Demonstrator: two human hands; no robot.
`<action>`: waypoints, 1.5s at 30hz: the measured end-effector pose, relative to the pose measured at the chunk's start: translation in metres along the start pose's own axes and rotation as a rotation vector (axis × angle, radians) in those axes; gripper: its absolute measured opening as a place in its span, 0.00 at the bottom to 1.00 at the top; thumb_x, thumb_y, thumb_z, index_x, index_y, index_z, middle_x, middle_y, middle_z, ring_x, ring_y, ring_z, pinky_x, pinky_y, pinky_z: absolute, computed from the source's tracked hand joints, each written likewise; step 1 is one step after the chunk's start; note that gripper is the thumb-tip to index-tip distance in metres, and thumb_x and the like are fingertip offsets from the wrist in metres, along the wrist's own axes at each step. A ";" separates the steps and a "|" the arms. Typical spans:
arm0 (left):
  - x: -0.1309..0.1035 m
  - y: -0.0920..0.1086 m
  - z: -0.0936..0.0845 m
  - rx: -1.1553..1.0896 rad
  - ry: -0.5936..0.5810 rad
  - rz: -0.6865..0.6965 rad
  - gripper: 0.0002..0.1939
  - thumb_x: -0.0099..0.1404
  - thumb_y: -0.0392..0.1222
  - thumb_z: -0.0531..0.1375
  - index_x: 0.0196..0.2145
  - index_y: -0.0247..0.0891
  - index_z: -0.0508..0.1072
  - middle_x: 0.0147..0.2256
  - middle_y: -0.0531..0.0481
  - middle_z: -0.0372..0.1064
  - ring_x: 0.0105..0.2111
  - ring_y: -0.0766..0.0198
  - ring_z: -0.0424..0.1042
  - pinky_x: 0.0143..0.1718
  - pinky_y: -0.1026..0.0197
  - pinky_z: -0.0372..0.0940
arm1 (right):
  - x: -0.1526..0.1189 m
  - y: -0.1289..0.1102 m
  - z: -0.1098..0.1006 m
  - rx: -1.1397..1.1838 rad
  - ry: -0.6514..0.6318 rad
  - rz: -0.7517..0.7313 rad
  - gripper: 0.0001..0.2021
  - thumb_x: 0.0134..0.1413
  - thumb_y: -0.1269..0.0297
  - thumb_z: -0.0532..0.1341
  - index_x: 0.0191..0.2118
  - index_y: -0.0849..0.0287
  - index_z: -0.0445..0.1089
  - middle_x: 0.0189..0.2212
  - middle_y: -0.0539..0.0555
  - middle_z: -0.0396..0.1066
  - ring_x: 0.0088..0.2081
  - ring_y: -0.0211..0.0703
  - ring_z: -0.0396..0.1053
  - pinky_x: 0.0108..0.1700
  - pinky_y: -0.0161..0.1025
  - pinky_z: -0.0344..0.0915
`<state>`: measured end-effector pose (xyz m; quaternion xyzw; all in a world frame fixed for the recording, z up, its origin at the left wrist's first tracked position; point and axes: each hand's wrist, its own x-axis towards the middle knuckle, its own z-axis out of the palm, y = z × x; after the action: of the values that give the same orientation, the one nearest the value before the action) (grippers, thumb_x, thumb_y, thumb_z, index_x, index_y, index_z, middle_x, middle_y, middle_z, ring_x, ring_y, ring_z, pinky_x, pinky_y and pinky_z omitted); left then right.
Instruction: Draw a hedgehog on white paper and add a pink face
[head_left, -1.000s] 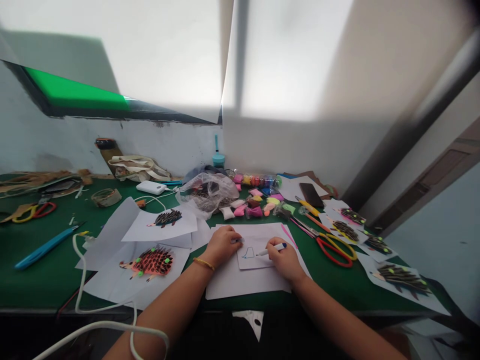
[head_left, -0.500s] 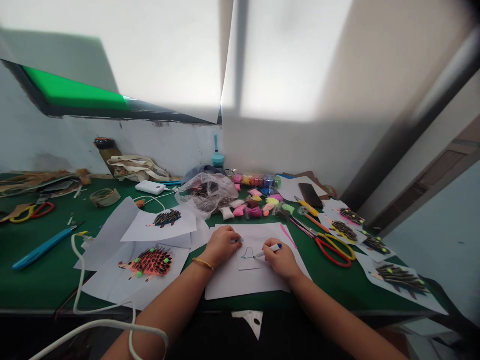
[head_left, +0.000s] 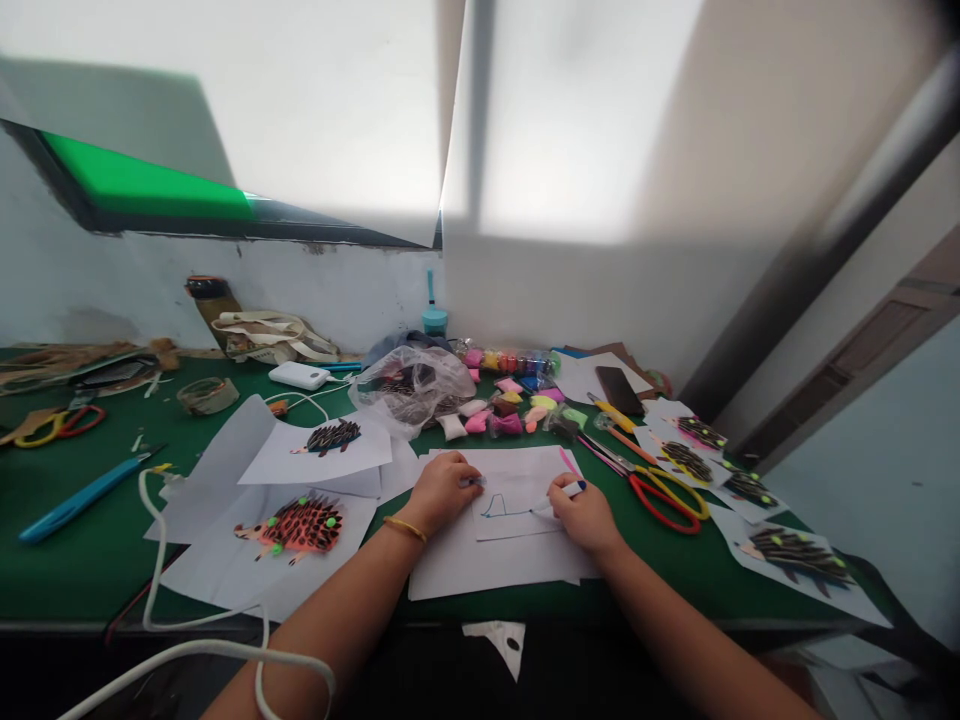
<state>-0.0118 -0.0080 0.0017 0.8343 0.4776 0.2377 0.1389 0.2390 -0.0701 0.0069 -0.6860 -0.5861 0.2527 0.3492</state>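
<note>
My right hand (head_left: 585, 512) is closed round a white marker (head_left: 551, 511) with a dark blue end. Its tip touches a small sheet of white paper (head_left: 495, 532), at the right end of a blue line. That line runs from a pointed outline (head_left: 495, 506) drawn on the sheet. Resting at the sheet's left edge, my left hand (head_left: 444, 490) has its fingers pressed together around a small bluish piece (head_left: 474, 481), too small to name. Larger white paper (head_left: 450, 570) lies underneath.
Hedgehog pictures on paper (head_left: 300, 525) lie left; several more (head_left: 799, 555) lie right. Red-and-yellow scissors (head_left: 664, 500) are near my right hand. Behind are clay packets (head_left: 506, 425), a plastic bag (head_left: 420, 385) and a phone (head_left: 619, 390). A white cable (head_left: 154, 560) and blue cutter (head_left: 82, 505) are left.
My right hand has moved right with the marker, and the blue line now extends farther right from the pointed outline. The left hand stays in place on the sheet.
</note>
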 end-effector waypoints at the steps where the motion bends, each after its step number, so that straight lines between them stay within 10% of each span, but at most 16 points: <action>1: 0.000 0.000 0.000 -0.001 -0.003 0.002 0.08 0.60 0.44 0.65 0.37 0.44 0.81 0.38 0.49 0.72 0.40 0.60 0.70 0.42 0.61 0.63 | 0.001 0.002 -0.002 -0.008 0.005 0.005 0.10 0.49 0.62 0.52 0.23 0.55 0.67 0.20 0.49 0.71 0.27 0.42 0.67 0.29 0.35 0.56; 16: 0.000 0.000 0.000 0.001 -0.004 0.003 0.08 0.60 0.44 0.65 0.38 0.44 0.81 0.38 0.48 0.71 0.41 0.59 0.69 0.44 0.60 0.63 | 0.010 0.007 -0.017 0.148 0.131 0.018 0.10 0.49 0.59 0.52 0.23 0.56 0.65 0.18 0.47 0.63 0.25 0.42 0.63 0.29 0.36 0.56; 25: -0.001 -0.002 0.002 0.007 0.009 0.016 0.08 0.59 0.44 0.65 0.38 0.44 0.81 0.38 0.49 0.71 0.40 0.59 0.70 0.44 0.60 0.62 | 0.007 -0.022 0.010 0.241 -0.233 -0.208 0.12 0.54 0.55 0.57 0.34 0.58 0.72 0.28 0.51 0.75 0.31 0.43 0.71 0.35 0.36 0.63; 45: -0.001 -0.003 0.003 -0.001 0.013 0.008 0.09 0.59 0.45 0.66 0.38 0.45 0.81 0.38 0.49 0.71 0.40 0.59 0.69 0.44 0.59 0.62 | 0.014 -0.015 0.020 0.213 -0.240 -0.157 0.15 0.55 0.52 0.57 0.38 0.57 0.73 0.31 0.54 0.77 0.34 0.46 0.76 0.36 0.37 0.65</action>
<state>-0.0124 -0.0071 -0.0026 0.8346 0.4750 0.2440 0.1354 0.2174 -0.0516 0.0067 -0.5625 -0.6452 0.3652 0.3660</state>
